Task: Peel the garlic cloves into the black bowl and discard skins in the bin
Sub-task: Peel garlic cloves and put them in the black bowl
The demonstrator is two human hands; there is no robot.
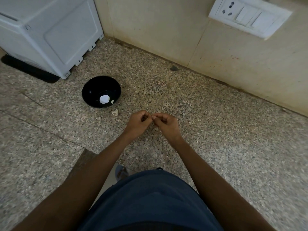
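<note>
A black bowl [101, 91] stands on the speckled granite counter [216, 130], with a white piece [104, 99] and a small pale clove [112, 101] at its bottom. A scrap of garlic skin [115, 112] lies on the counter just in front of the bowl. My left hand [138, 124] and my right hand [166, 125] meet above the counter to the right of the bowl, fingers curled, fingertips pinching a small pale garlic clove [152, 116] between them. Most of that clove is hidden by the fingers. No bin is in view.
A white appliance [50, 30] on a black mat [28, 70] stands at the back left. A beige wall runs behind the counter, with a switch and socket plate [248, 15] at the upper right. A small dark spot [174, 68] lies near the wall.
</note>
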